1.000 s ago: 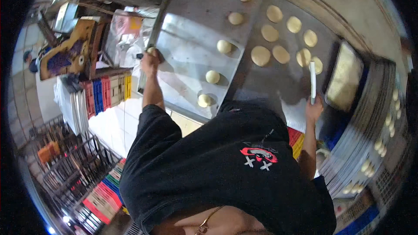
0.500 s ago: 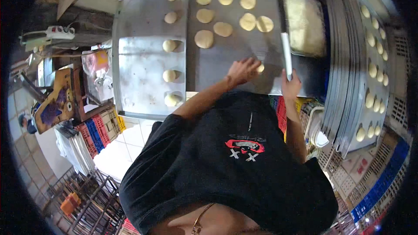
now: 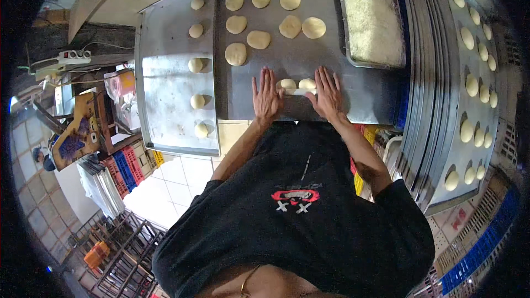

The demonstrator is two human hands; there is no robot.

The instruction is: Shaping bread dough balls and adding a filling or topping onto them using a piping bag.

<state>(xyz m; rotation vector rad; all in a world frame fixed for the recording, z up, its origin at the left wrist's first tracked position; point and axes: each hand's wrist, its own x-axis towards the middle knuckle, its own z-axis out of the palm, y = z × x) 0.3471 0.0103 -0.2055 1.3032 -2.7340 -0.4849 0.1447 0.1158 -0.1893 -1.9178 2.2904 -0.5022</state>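
Observation:
A pale rolling pin lies crosswise on the dark metal work surface near its front edge. At its left end my left hand presses flat, fingers stretched forward. My right hand lies the same way at the other end, palm down with straight fingers. Just beyond the pin, between my hands, sit two dough balls side by side. Farther back, several flattened dough rounds are spread over the surface.
A tray of pale crumbly filling or flour stands at the back right. The left baking tray bears a column of dough balls. On the right, a stack of metal trays stands beside another tray with several dough balls.
The rolling pin, upright in my right hand before, now lies crosswise under both hands. My left hand has left the dough and moved to the pin's left end. The whole view has shifted slightly.

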